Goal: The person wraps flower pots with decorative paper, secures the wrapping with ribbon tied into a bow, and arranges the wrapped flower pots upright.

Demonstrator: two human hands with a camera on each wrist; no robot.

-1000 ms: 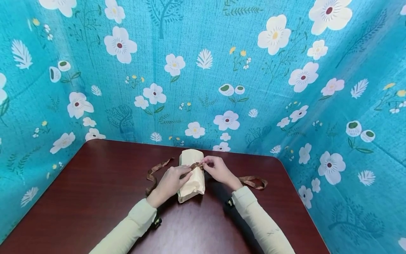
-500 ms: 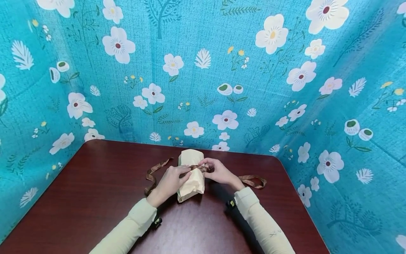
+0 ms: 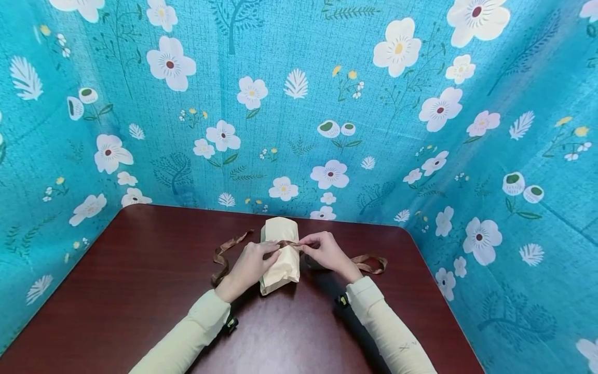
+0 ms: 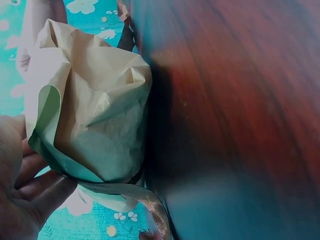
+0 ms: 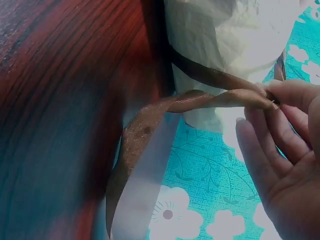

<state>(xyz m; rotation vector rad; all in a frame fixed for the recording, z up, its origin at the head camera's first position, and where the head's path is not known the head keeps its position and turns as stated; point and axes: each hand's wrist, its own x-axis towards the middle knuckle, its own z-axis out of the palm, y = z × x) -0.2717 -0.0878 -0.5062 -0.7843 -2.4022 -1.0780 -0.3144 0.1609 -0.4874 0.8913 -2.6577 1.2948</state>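
A cream paper package point(image 3: 282, 267) lies on the table, its crumpled folded end facing me. Across its upper face runs a brown satin ribbon point(image 3: 288, 243). My left hand point(image 3: 249, 264) reaches over the package's left side, its fingertips holding the ribbon against the paper. In the left wrist view, a green edge point(image 4: 49, 112) shows along the paper's fold. My right hand point(image 3: 325, 252) pinches the ribbon at the package's right side. In the right wrist view, thumb and fingers meet on the twisted ribbon point(image 5: 225, 99), while another length circles the package.
Loose ribbon tails lie on the dark red wooden table point(image 3: 154, 270), one curling left of the package and a looped one point(image 3: 372, 263) to the right. A blue flowered cloth point(image 3: 280, 104) hangs behind the table and along its sides.
My right hand shifts over the package's right side and back outward, drawing the ribbon straighter between the hands. My left hand stays at the ribbon; the package keeps its place.
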